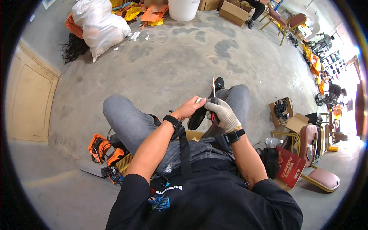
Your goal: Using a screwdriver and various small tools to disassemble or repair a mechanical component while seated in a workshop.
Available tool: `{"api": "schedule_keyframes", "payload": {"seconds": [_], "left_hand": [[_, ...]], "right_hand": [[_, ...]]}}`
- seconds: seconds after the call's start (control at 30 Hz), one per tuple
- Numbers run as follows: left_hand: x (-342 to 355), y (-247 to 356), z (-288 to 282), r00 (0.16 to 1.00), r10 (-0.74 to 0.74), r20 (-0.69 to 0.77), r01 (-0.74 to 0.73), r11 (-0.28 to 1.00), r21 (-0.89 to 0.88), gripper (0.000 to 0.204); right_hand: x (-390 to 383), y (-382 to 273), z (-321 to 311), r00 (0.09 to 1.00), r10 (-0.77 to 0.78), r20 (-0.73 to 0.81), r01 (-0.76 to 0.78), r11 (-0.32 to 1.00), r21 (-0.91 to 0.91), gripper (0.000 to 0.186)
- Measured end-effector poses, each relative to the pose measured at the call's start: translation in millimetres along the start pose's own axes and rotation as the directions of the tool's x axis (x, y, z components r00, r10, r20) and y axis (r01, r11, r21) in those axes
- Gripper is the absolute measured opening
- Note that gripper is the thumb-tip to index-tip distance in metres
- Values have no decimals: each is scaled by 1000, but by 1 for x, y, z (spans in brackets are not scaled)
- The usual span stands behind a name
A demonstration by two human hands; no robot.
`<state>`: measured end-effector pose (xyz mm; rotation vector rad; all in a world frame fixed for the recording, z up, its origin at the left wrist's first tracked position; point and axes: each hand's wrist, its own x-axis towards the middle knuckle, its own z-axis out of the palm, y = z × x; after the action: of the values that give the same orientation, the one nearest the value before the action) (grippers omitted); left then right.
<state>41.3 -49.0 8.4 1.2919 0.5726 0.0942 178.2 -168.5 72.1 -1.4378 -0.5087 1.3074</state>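
Observation:
My left hand [186,107], bare, is closed round a dark, elongated object [196,119] above my lap. What kind of thing that is, I cannot make out. A small white piece [199,99] shows by its thumb. My right hand [224,114] wears a pale knitted glove and grips a screwdriver [214,100] with a black and red handle. The metal shaft stands up, pointing away from me. Both hands meet at the dark object, and the gloved fingers hide part of it.
Beside my left leg lie an orange-and-black device [100,147] and loose wires. To my right are a box of cables [281,110], a red carton [289,166] and a pink chair [324,179]. White sacks [100,28] and a white bin [183,9] stand far off; a seated person is at the back.

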Motion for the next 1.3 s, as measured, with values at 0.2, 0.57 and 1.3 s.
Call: {"api": "schedule_keyframes", "payload": {"seconds": [0.2, 0.57, 1.3], "left_hand": [[10, -14, -3, 1000, -13, 26, 16, 994, -106, 64], [8, -11, 2, 999, -21, 25, 21, 1000, -2, 51], [8, -19, -3, 992, 39, 119, -45, 998, 49, 48]], "right_hand": [[2, 2, 4, 997, -58, -42, 51, 987, -149, 22], [-1, 6, 6, 995, -4, -104, -11, 990, -139, 25], [9, 22, -7, 991, 11, -136, -19, 998, -58, 23]]}}
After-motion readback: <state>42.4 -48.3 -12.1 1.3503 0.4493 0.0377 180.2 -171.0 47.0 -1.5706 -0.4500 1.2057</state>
